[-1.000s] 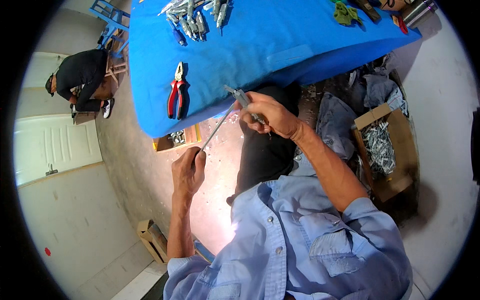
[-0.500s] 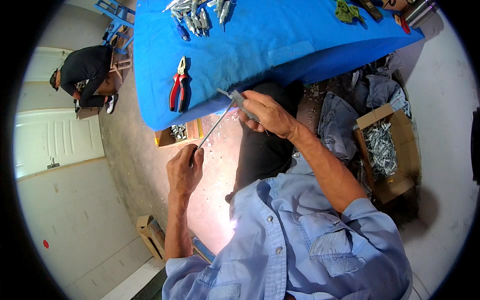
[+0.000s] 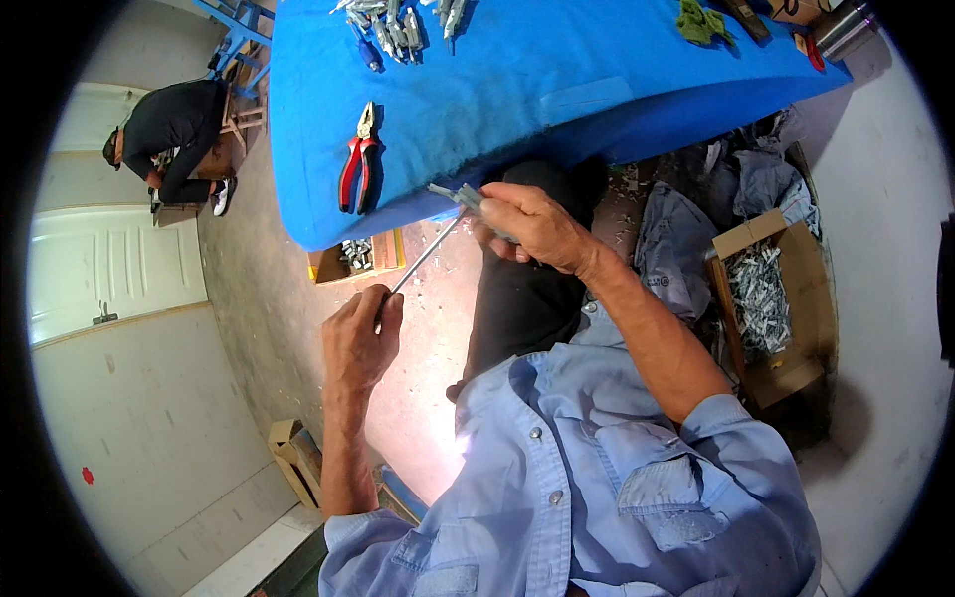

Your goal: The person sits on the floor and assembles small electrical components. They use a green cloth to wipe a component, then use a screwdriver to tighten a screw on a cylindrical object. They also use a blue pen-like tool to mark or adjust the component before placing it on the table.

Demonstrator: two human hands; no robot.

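My left hand (image 3: 360, 340) is closed round the handle of a screwdriver (image 3: 430, 256), mostly hidden in the fist. Its long metal shaft slants up and to the right. The shaft's tip meets a small grey metal part (image 3: 470, 198), which my right hand (image 3: 535, 227) pinches between thumb and fingers. Fingers cover much of this part, and a thin tongue sticks out at its left end. Both hands are above my lap, just off the near edge of the blue-covered table (image 3: 468, 95).
Red-and-black pliers (image 3: 357, 167) lie on the table, below a pile of grey metal parts (image 3: 398, 35). Small metal pieces fill a carton (image 3: 758, 298) at right; another box (image 3: 388, 254) sits under the table edge. A seated person (image 3: 174, 134) is at far left.
The grey part has turned slightly in my right hand, and the screwdriver tip still meets it. My left hand has shifted a little to the left. The view has moved slightly.
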